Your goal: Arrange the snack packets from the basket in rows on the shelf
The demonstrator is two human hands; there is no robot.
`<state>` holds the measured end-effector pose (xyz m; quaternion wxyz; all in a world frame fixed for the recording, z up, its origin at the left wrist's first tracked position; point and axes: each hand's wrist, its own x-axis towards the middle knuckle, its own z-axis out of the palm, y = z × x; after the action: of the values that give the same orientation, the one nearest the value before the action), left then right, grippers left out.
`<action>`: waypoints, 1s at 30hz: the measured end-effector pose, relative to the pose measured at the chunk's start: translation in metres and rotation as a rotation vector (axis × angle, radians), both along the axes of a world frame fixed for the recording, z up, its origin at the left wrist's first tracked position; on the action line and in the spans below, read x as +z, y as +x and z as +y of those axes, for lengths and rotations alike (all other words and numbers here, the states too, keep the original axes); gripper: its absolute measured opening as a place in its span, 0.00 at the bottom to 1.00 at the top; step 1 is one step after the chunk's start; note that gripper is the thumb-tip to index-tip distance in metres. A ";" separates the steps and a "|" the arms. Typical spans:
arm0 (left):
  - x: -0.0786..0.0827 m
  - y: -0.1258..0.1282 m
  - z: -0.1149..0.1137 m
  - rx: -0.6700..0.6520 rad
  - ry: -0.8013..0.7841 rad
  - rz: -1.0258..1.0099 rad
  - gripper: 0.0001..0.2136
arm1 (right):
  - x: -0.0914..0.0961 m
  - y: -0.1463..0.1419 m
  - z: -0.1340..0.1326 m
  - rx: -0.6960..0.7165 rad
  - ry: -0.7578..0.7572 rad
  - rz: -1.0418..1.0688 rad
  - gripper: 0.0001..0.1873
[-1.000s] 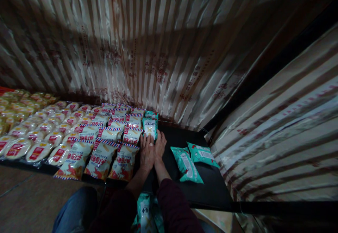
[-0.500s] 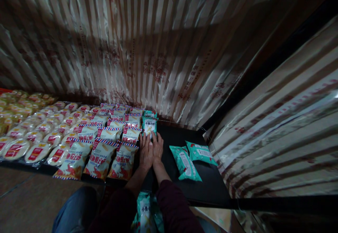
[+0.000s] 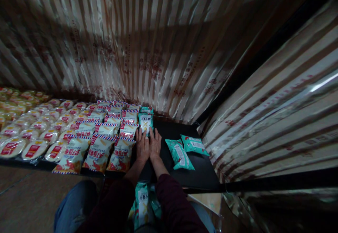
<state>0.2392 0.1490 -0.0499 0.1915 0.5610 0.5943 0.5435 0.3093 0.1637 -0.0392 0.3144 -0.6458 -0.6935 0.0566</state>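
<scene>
At the near end of a teal snack bag (image 3: 145, 122), my left hand (image 3: 143, 148) and my right hand (image 3: 155, 145) lie side by side. Their fingers are stretched out and touch the bag's lower part, which they partly cover. Behind it stands another teal bag (image 3: 146, 110), mostly hidden. To the left are rows of striped-edge snack bags (image 3: 120, 153). Two loose teal bags, one slanted (image 3: 180, 154) and one turned sideways (image 3: 194, 145), rest to the right. More teal bags (image 3: 143, 205) sit below, between my forearms.
All the displayed goods are on a black shelf (image 3: 169, 176). Round cakes in clear wrap (image 3: 34, 150) and yellowish packets (image 3: 16, 102) fill its left side. A pleated patterned sheet (image 3: 148, 50) hangs behind, and a dark post (image 3: 232, 74) slants at the right.
The view has shifted slightly, so the goods appear a little farther left and higher. My hands, which were close together, are now slightly apart at the bag's near end.
</scene>
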 end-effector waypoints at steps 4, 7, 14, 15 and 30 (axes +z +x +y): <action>0.003 -0.001 -0.004 0.063 0.024 0.024 0.19 | -0.003 0.003 -0.008 -0.022 -0.031 0.049 0.28; 0.005 -0.001 -0.009 0.078 0.025 0.048 0.17 | -0.006 0.005 -0.015 -0.063 -0.045 0.076 0.28; -0.001 0.000 -0.031 -0.020 -0.010 0.163 0.14 | -0.009 0.009 -0.043 -0.084 -0.067 0.105 0.26; -0.003 -0.001 -0.035 -0.040 -0.017 0.182 0.13 | -0.009 0.009 -0.048 -0.084 -0.072 0.108 0.26; -0.002 -0.028 -0.142 -0.352 0.055 0.402 0.17 | -0.018 0.004 -0.157 0.123 -0.067 0.124 0.26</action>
<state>0.2114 0.0074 -0.0522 0.1458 0.7573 0.4988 0.3954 0.3129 0.0071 -0.0567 0.3309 -0.6074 -0.7088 0.1386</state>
